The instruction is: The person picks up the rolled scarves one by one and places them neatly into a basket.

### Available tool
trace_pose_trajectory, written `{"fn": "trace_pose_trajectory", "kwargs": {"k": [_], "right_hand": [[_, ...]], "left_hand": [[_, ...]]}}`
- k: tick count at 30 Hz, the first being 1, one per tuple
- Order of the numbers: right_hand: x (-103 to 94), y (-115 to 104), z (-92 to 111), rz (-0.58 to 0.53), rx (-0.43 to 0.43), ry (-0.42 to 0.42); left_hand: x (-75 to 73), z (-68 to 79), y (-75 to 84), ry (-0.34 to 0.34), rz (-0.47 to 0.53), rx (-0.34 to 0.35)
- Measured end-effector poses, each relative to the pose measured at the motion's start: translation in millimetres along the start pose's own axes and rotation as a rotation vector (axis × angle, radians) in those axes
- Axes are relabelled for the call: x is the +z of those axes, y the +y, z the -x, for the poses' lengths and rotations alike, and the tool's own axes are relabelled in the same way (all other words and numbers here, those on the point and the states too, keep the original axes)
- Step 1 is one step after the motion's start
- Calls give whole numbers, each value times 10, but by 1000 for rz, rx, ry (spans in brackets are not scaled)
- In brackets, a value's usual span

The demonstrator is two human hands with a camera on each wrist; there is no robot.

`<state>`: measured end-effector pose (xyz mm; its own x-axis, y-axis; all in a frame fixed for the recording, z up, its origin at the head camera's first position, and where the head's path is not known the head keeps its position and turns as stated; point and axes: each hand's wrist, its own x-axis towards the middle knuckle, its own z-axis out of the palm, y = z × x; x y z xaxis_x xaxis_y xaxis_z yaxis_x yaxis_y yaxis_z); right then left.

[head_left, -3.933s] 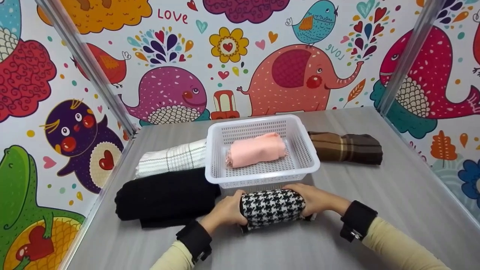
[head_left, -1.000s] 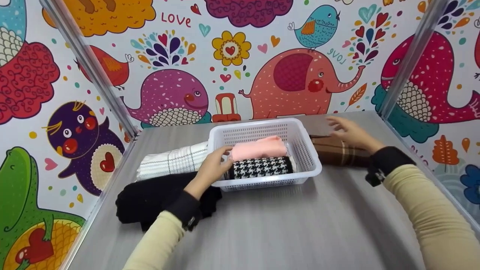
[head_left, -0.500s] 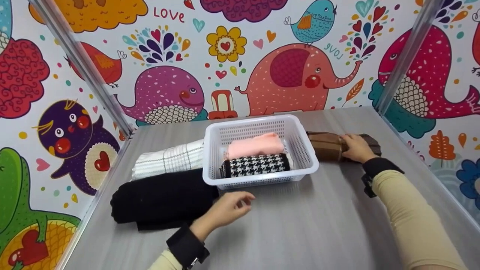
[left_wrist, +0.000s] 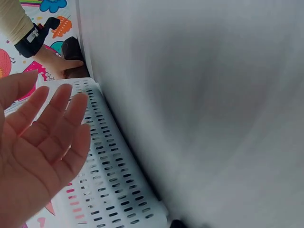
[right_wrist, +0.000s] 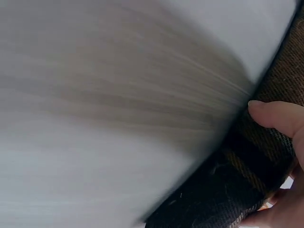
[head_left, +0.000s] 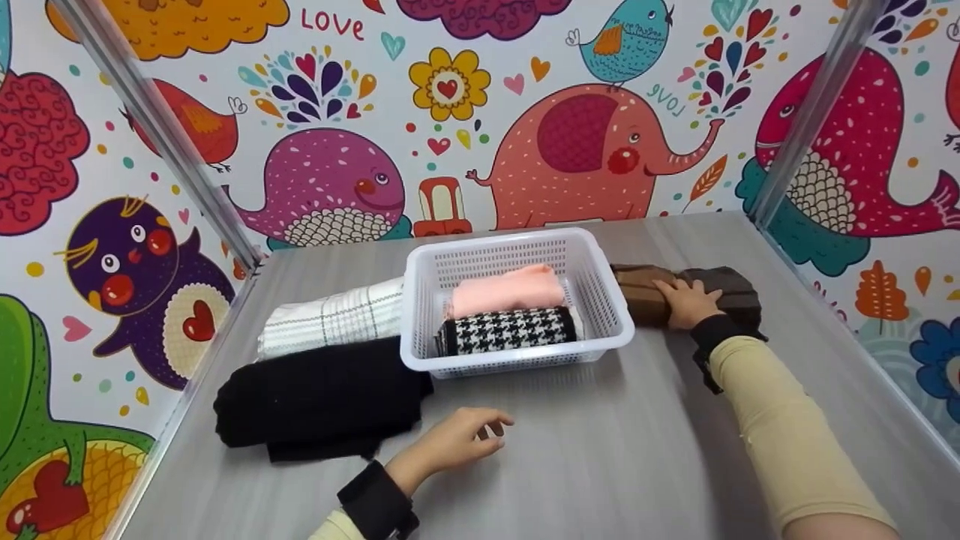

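Observation:
My right hand (head_left: 688, 302) lies over the rolled brown checked scarf (head_left: 641, 292) at the back right. In the right wrist view the thumb presses the near side of that scarf (right_wrist: 251, 164) while the other fingers reach round its far side. Low over the table, in front of the basket, my left hand (head_left: 454, 439) holds nothing; its fingers (left_wrist: 57, 114) are loosely bent. The white plastic basket (head_left: 517, 360) contains a rolled pink scarf (head_left: 510, 291) at the back and a black-and-white houndstooth roll (head_left: 514, 331) in front of it.
Left of the basket lie a white striped cloth roll (head_left: 330, 319) and, nearer to me, a bulky black folded cloth (head_left: 322, 394). Behind the grey table (head_left: 570, 465) stands a wall with cartoon animals (head_left: 585, 165). Metal posts (head_left: 802, 127) mark both back corners.
The houndstooth roll went from both hands on the table into the basket. My left hand then drew back toward me, while my right hand came down onto the brown scarf.

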<state>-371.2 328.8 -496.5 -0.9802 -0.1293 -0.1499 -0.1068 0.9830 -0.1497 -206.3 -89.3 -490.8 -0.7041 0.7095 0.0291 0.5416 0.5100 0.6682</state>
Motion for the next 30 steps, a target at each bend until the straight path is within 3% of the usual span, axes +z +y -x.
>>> {"fn": "trace_pose_trajectory", "kwargs": {"k": [9,20,30], "right_hand": [[-49,-45,68,70,17,-74],[-8,-40,349,153,-112,-142],[20,-8,599,164,-151,-171]], "left_hand": [[29,17,1,3,-21,-9],[52,14,18,-12,-16,-21],[38,14,32,-32,-33,-5]]}}
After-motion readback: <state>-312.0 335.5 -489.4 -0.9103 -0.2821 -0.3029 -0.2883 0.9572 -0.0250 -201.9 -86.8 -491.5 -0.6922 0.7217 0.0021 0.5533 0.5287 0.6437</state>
